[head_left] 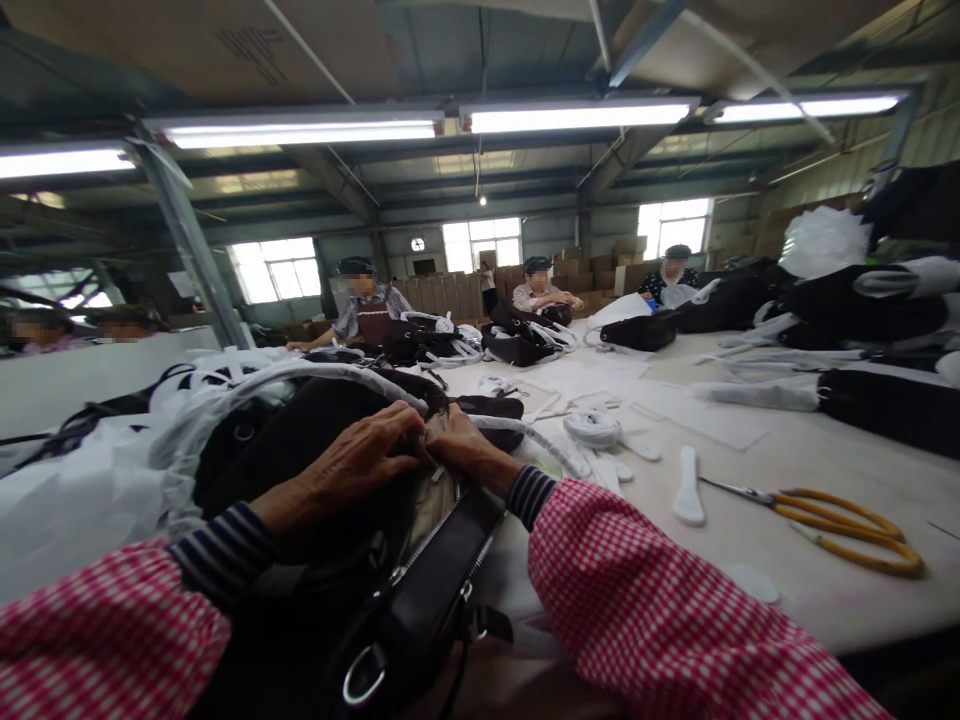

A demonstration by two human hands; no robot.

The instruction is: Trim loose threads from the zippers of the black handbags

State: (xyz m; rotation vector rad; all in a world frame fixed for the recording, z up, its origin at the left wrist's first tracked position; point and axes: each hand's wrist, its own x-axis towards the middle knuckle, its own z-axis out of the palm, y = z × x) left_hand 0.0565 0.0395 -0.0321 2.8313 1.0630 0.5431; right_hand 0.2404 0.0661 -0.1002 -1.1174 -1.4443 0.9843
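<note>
A black bag with metal zippers and a silver D-ring lies in front of me, its beige lining showing through an opening. My left hand is closed, thumb and fingers pinching the bag near the lining. Right beside it, my right hand bends into the same spot; its fingers are closed on the bag edge, with the tips partly hidden. A white-wrapped strap arches over the bag behind my left hand.
Orange-handled scissors and a white plastic piece lie on the pale table at right. A coiled white strip sits farther back. More black bags are piled at far right. Several people work across the table.
</note>
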